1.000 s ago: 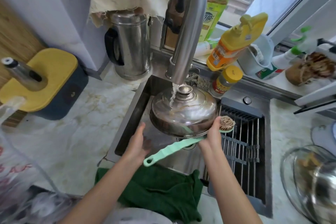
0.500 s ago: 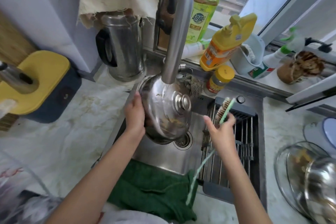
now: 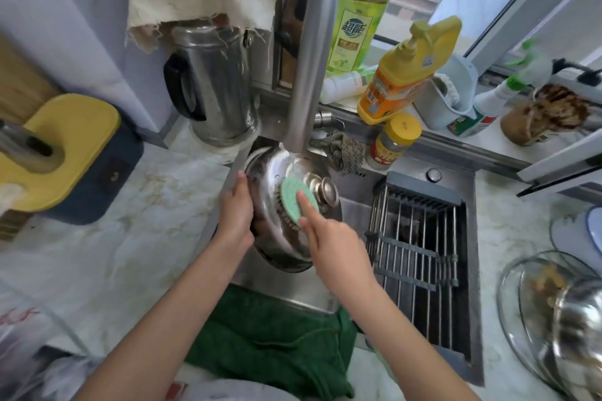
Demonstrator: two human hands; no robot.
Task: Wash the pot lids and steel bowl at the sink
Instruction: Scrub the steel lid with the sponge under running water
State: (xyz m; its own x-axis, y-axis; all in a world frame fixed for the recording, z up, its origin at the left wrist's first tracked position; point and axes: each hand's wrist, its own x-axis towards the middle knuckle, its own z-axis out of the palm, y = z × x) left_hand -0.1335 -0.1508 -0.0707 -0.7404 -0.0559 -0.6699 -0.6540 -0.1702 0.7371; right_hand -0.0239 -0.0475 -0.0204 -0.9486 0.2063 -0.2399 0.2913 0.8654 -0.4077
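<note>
Head view: my left hand (image 3: 236, 212) grips steel pot lid (image 3: 282, 251) (tilted); right hand (image 3: 335, 245) clasps green scrub brush (image 3: 291, 197), forefinger pressing.

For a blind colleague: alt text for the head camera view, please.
Over a sink, the left hand holds a steel pot lid tilted while the right hand presses a green scrub brush against its top. Detergent bottles stand behind.

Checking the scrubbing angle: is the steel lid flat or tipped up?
Tipped up: the steel lid is on edge, knob pointing sideways, left hand gripping its rim.
</note>
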